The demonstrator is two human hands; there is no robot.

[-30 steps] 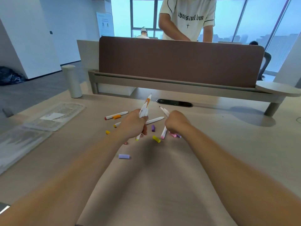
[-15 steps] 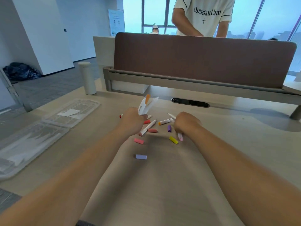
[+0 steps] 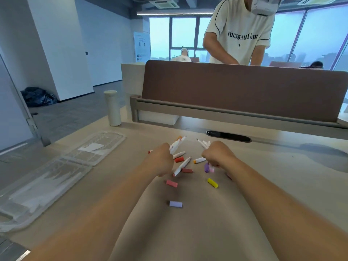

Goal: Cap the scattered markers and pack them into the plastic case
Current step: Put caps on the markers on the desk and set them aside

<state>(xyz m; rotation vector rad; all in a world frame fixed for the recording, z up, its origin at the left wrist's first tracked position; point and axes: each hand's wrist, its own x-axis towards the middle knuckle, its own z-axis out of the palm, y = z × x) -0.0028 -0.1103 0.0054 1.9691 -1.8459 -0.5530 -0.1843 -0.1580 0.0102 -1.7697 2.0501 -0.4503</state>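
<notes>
The left hand (image 3: 162, 161) is above the counter (image 3: 188, 232), its fingers clenched round a bundle of markers (image 3: 177, 145) whose upper ends project forward past the knuckles. The right hand (image 3: 218, 154) is near it, fingers curled round a second set of markers (image 3: 203, 144). Uncapped tips project from the top of this fist, and purple and pink ends show beneath it. The count in either hand cannot be determined.

Loose items lie on the counter between and below the hands:
- a white marker with a red end (image 3: 181, 165)
- a short marker with an orange tip (image 3: 199, 160)
- a red cap (image 3: 178, 159)
- a dark red cap (image 3: 187, 170)
- a pink cap (image 3: 171, 183)
- a yellow cap (image 3: 212, 182)
- a lavender cap (image 3: 175, 204), nearest the camera

The plastic case (image 3: 56, 166) lies opened flat on the counter, well apart to the left of the hands. It is transparent, and its contents cannot be made out.

A white cylindrical container (image 3: 112, 108) stands upright near the far left edge of the counter. A brown divider panel (image 3: 244, 91) runs along the far side. A person in a white printed T-shirt (image 3: 241, 34) stands behind it.
</notes>
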